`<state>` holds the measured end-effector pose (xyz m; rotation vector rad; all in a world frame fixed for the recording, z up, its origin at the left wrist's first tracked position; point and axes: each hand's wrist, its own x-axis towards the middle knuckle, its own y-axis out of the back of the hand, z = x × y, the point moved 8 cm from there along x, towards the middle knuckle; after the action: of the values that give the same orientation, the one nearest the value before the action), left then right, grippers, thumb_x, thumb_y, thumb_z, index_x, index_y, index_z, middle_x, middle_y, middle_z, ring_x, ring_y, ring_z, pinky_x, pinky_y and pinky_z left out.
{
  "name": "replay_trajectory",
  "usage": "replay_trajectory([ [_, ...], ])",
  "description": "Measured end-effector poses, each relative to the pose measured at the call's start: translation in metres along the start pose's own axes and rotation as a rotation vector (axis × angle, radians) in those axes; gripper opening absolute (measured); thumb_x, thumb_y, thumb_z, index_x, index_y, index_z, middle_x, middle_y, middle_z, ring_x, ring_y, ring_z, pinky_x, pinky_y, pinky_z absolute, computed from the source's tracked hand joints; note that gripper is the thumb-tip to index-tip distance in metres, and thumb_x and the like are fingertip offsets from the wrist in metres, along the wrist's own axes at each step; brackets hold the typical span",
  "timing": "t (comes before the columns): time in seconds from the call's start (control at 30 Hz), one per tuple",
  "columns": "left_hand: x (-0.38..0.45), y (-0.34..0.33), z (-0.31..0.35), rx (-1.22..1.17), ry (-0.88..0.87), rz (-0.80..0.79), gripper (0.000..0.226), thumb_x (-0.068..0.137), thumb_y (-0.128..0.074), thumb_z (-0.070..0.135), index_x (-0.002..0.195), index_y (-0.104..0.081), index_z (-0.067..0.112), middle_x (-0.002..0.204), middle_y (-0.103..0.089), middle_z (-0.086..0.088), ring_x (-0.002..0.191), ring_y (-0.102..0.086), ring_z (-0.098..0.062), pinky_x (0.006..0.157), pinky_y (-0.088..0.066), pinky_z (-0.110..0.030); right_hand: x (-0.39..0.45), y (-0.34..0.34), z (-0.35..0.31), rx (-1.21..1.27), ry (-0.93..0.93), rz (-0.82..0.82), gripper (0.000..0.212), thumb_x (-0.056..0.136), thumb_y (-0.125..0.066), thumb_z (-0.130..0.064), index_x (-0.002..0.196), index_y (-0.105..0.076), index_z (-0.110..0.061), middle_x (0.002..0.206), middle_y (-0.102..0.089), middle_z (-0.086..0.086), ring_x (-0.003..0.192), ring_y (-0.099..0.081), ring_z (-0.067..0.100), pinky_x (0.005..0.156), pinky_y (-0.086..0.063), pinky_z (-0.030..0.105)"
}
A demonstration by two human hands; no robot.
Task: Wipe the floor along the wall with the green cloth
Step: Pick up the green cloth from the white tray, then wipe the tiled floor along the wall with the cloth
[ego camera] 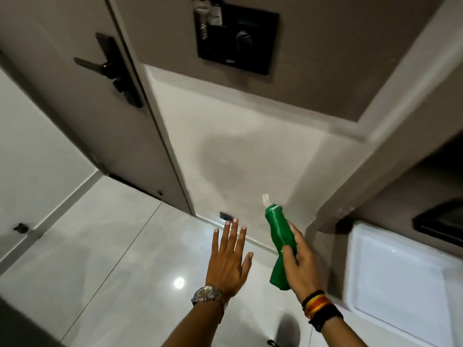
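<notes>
One rolled green cloth (pixel 278 242) with a white tag at its far end is gripped in the right hand (pixel 298 261), held above the glossy white tiled floor (pixel 105 246) near the pale wall (pixel 245 151). The left hand (pixel 229 259) hovers flat beside it, fingers spread and empty. One grey door with a dark lever handle (pixel 100 65) stands far left; one white tray (pixel 400 271) lies right.

I see L hand (pixel 229 256) flat, fingers spread, palm down, watch on wrist. R hand (pixel 299 256) fisted round cloth (pixel 279 236), bands on wrist.
</notes>
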<state>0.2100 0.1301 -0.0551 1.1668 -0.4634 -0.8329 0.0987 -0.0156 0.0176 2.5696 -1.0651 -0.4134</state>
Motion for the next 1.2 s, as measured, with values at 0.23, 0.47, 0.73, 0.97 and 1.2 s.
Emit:
replay_trajectory([
  [0.23, -0.033, -0.068, -0.101, 0.037, 0.101, -0.121, 0.073, 0.108, -0.033, 0.053, 0.167, -0.043, 0.012, 0.178, -0.031, -0.017, 0.163, -0.032, -0.041, 0.128, -0.012, -0.057, 0.045, -0.124, 0.060, -0.306, -0.085, -0.199, 0.059, 0.100, -0.047, -0.003, 0.155, -0.037, -0.021, 0.154, -0.048, 0.004, 0.138, -0.048, 0.024, 0.118, -0.037, 0.039],
  [0.47, -0.018, -0.188, -0.163, -0.120, 0.268, -0.236, 0.078, 0.110, -0.018, 0.056, 0.175, -0.006, 0.016, 0.183, 0.013, -0.010, 0.169, 0.016, -0.033, 0.136, 0.018, -0.053, 0.092, -0.223, 0.198, -0.508, -0.219, -0.374, 0.060, 0.102, -0.045, -0.006, 0.158, -0.029, -0.017, 0.157, -0.043, 0.011, 0.142, -0.044, 0.033, 0.119, -0.032, 0.042],
  [0.73, 0.031, -0.370, -0.240, -0.199, 0.414, -0.207, 0.084, 0.103, -0.008, 0.062, 0.175, -0.010, 0.017, 0.180, 0.016, -0.007, 0.171, 0.011, -0.032, 0.138, 0.012, -0.056, 0.147, -0.323, 0.386, -0.725, -0.078, -0.481, 0.059, 0.102, -0.039, -0.001, 0.159, -0.024, -0.010, 0.164, -0.030, 0.013, 0.150, -0.033, 0.030, 0.123, -0.031, 0.041],
  [0.97, 0.055, -0.522, -0.316, -0.171, 0.296, -0.171, 0.084, 0.104, -0.015, 0.060, 0.173, -0.025, 0.014, 0.184, -0.003, -0.015, 0.172, 0.001, -0.033, 0.138, 0.005, -0.061, 0.180, -0.410, 0.552, -0.890, -0.003, -0.617, 0.063, 0.096, -0.041, 0.009, 0.156, -0.029, -0.004, 0.163, -0.031, 0.015, 0.154, -0.025, 0.028, 0.126, -0.016, 0.035],
  [1.2, 0.063, -0.609, -0.418, -0.023, 0.316, -0.025, 0.078, 0.111, -0.025, 0.051, 0.173, -0.022, 0.005, 0.182, -0.014, -0.025, 0.170, -0.012, -0.043, 0.135, -0.004, -0.068, 0.219, -0.461, 0.603, -0.822, 0.122, -0.556, 0.079, 0.087, -0.051, 0.014, 0.159, -0.022, -0.005, 0.166, -0.026, 0.013, 0.153, -0.025, 0.029, 0.125, -0.020, 0.038],
])
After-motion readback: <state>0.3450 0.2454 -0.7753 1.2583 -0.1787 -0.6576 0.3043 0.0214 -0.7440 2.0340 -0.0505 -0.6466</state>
